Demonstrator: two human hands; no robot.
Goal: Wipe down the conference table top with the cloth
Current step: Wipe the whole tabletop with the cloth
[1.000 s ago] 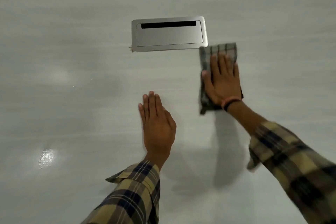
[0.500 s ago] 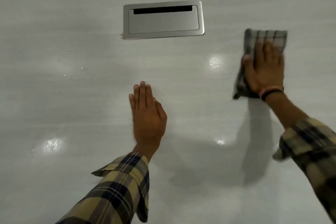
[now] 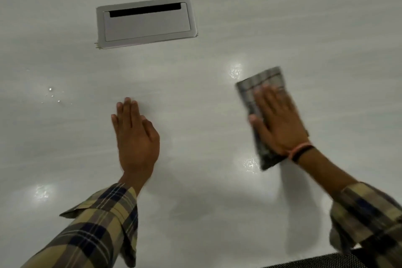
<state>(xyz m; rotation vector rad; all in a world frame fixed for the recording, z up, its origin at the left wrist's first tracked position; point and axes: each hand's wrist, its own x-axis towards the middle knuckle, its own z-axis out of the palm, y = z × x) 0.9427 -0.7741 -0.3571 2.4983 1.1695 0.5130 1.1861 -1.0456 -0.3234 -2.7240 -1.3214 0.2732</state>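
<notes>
The pale grey conference table top (image 3: 195,213) filled the whole view, glossy, with ceiling-light glints on it and a few water droplets (image 3: 51,92) off to the left. A brushed-metal cable hatch (image 3: 146,22) sat flush in the surface towards the far side. The right hand (image 3: 280,124) lay flat on the checked cloth (image 3: 261,85), fingers straight and together, pressing it down rather than gripping it. The cloth was folded into a long strip; its long axis ran away from the person and leaned slightly left, in line with the fingers, poking out beyond the fingertips and behind the wrist. The left hand (image 3: 136,137) rested palm-down on bare table, fingers straight, holding nothing, well apart from the cloth and probably just bracing. The droplets lay far left of the cloth, beyond the left hand, so by my reckoning the next stroke wanted a sideways sweep left, broadside to the strip. The bracing hand sat squarely in that path.
</notes>
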